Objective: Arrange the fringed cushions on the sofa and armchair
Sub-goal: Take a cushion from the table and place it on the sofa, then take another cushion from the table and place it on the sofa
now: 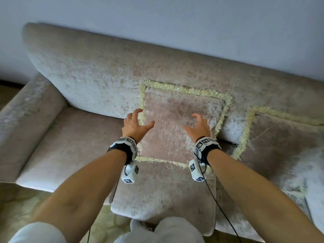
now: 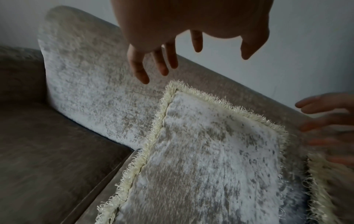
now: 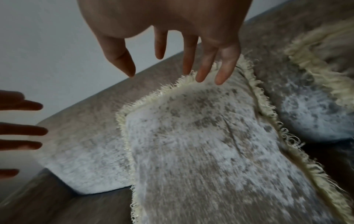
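The cushion (image 1: 177,123) is not the largest thing here; the sofa (image 1: 84,88) is, a long beige one with a rounded arm at the left end, a tall back against the pale wall (image 1: 157,18), and flat seat pads. The cushion stands on the seat and leans on the sofa back, with its front face toward the person. It is square, in the same beige plush, with a cream fringe (image 1: 185,90) on all four edges. Its lower edge rests on the middle seat pad. A second cushion (image 1: 280,137) of the same kind lies to its right, tilted, and their fringes come near each other at the bottom corner.

The left hand (image 1: 135,125) is in front of the cushion's left edge with fingers spread wide and holds nothing. The right hand (image 1: 198,127) is before the right half of the cushion, also spread and empty. In the right wrist view its fingertips (image 3: 220,78) are close to the top fringe; I cannot tell if they touch it. Each wrist carries a black band (image 1: 126,148) with white marker blocks.
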{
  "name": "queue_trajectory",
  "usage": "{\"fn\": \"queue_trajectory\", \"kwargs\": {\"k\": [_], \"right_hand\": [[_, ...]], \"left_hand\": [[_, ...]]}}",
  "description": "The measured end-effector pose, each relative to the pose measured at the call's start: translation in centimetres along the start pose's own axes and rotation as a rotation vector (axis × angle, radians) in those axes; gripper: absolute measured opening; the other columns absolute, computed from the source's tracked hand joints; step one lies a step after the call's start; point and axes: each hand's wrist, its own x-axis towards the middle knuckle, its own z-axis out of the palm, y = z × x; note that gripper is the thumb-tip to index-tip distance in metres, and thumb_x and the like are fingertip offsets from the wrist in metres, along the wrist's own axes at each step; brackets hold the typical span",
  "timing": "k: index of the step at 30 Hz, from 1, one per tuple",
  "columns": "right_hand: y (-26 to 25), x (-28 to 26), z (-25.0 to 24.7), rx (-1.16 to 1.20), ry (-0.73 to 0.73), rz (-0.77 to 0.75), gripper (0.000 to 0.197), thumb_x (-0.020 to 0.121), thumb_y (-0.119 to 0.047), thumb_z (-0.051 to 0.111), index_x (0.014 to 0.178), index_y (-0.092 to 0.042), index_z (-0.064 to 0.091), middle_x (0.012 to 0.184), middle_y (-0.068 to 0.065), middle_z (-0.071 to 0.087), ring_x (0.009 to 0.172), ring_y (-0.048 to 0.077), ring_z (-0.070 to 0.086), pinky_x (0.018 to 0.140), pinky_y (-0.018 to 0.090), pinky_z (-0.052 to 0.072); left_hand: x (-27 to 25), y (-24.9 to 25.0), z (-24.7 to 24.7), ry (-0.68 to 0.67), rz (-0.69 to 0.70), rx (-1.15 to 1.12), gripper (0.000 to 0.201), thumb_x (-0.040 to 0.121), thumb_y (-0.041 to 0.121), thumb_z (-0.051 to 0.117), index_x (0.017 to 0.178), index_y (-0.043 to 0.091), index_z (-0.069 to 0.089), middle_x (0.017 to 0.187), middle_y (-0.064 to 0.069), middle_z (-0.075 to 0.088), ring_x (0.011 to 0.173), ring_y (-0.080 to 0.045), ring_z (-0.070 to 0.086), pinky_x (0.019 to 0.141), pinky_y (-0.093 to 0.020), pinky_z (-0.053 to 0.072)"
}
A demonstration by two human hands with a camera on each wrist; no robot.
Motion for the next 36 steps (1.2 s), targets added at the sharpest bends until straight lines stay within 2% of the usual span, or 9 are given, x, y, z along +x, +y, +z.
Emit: {"fn": "queue_trajectory", "kwargs": {"k": [4,8,12,14,22,27,29,32,36], "right_hand": [[-2.7,-2.3,0.9,-0.046,-0.063,-0.084,0.058,0.076,-0.043,0.062,0.13,-0.039,0.038,0.132,0.001,0.037,0.124,0.029,0.039,0.099,0.051,0.04],[-5.1,-3.4,2.1,-0.089,-0.121,-0.155,0.067,0.078,-0.042,0.064,0.137,-0.038,0.034,0.14,0.001,0.033,0.13,0.029,0.034,0.095,0.043,0.038],[-7.4,-4.0,3.1,-0.092,-0.2,-0.24,0.077,0.073,-0.047,0.064,0.14,-0.045,0.025,0.143,0.001,0.029,0.132,0.032,0.032,0.099,0.05,0.04],[-8.5,-4.0,3.5,-0.1,-0.233,-0.284,0.076,0.074,-0.048,0.064,0.139,-0.044,0.026,0.141,0.003,0.029,0.13,0.033,0.034,0.098,0.052,0.04],[-13.7,-4.5,6.3,-0.162,-0.372,-0.509,0.063,0.075,-0.037,0.065,0.131,-0.039,0.037,0.132,0.004,0.035,0.121,0.029,0.038,0.09,0.042,0.04],[-17.2,-7.6,9.7,-0.204,-0.511,-0.674,0.062,0.073,-0.04,0.065,0.129,-0.04,0.038,0.132,0.005,0.036,0.12,0.029,0.039,0.087,0.04,0.04],[-18.3,-9.8,11.3,-0.215,-0.572,-0.743,0.062,0.073,-0.042,0.066,0.129,-0.04,0.038,0.131,0.005,0.037,0.119,0.029,0.041,0.089,0.041,0.04],[-19.7,-14.0,14.1,-0.236,-0.64,-0.881,0.063,0.076,-0.039,0.069,0.133,-0.033,0.043,0.13,0.009,0.043,0.118,0.03,0.046,0.097,0.037,0.039],[-20.5,-21.0,17.8,-0.294,-0.785,-1.017,0.063,0.078,-0.033,0.071,0.135,-0.027,0.044,0.128,0.012,0.044,0.118,0.03,0.048,0.091,0.028,0.035]], "left_hand": [[-1.8,-0.3,-2.8,0.049,0.007,-0.022,0.069,0.07,0.063,0.061,0.13,0.032,0.047,0.138,-0.007,0.045,0.128,-0.027,0.039,0.102,-0.051,0.041],[-3.0,-1.2,-5.2,0.062,-0.007,-0.052,0.073,0.068,0.066,0.054,0.134,0.036,0.046,0.145,-0.003,0.041,0.134,-0.025,0.036,0.105,-0.051,0.038],[-4.5,-2.3,-7.2,0.098,-0.04,-0.084,0.082,0.065,0.07,0.051,0.139,0.037,0.043,0.149,-0.003,0.037,0.138,-0.026,0.032,0.108,-0.054,0.034],[-5.4,-2.7,-8.1,0.153,-0.062,-0.097,0.079,0.067,0.068,0.053,0.139,0.037,0.043,0.149,-0.004,0.036,0.138,-0.026,0.032,0.108,-0.056,0.032],[-9.8,-5.1,-11.7,0.459,-0.246,-0.099,0.072,0.069,0.061,0.059,0.135,0.035,0.045,0.143,-0.004,0.042,0.132,-0.026,0.038,0.105,-0.054,0.036],[-15.6,-7.9,-14.2,0.668,-0.379,-0.113,0.075,0.067,0.061,0.058,0.134,0.03,0.047,0.137,-0.009,0.045,0.126,-0.028,0.041,0.106,-0.046,0.036],[-18.6,-9.3,-14.9,0.751,-0.461,-0.092,0.069,0.072,0.055,0.063,0.133,0.029,0.047,0.136,-0.009,0.046,0.125,-0.027,0.041,0.102,-0.041,0.037],[-23.9,-10.9,-15.7,0.842,-0.6,-0.082,0.066,0.07,0.056,0.058,0.13,0.032,0.047,0.134,-0.005,0.046,0.122,-0.026,0.041,0.101,-0.044,0.038],[-31.5,-13.1,-16.2,0.948,-0.745,-0.078,0.062,0.075,0.051,0.062,0.131,0.031,0.046,0.133,-0.005,0.045,0.121,-0.025,0.041,0.101,-0.045,0.039]]}}
